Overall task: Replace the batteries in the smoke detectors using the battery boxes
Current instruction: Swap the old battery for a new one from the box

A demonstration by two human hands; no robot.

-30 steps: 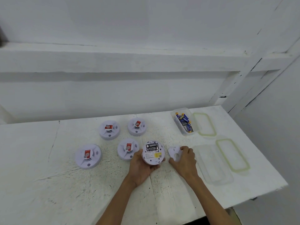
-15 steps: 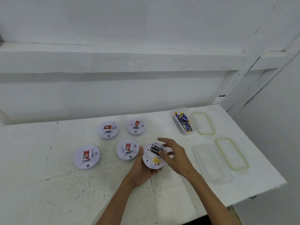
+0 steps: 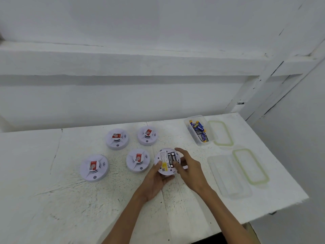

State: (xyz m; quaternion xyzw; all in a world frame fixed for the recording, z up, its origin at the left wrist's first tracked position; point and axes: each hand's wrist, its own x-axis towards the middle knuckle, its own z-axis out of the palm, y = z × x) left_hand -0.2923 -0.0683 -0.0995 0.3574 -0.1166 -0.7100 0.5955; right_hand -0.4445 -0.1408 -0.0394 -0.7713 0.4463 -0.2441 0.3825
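On the white counter (image 3: 52,199), the stocked battery box (image 3: 198,131) sits upper right and an empty box (image 3: 228,176) at right. Four smoke detectors (image 3: 94,167) lie face up left of centre, and a fifth, the upturned detector (image 3: 164,166), sits at centre in the left hand's (image 3: 154,180) curled grip. The right hand (image 3: 190,168), setting the cover aside a second ago, now brackets the exposed old batteries (image 3: 171,159) with thumb and forefinger; whether that grip already pinches them cannot be told, but removal looks next.

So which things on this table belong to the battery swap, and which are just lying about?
Job: detector in left hand, right hand at its two batteries; box of batteries; four waiting detectors; empty box, probably for old ones.
Lying about: two loose lids.
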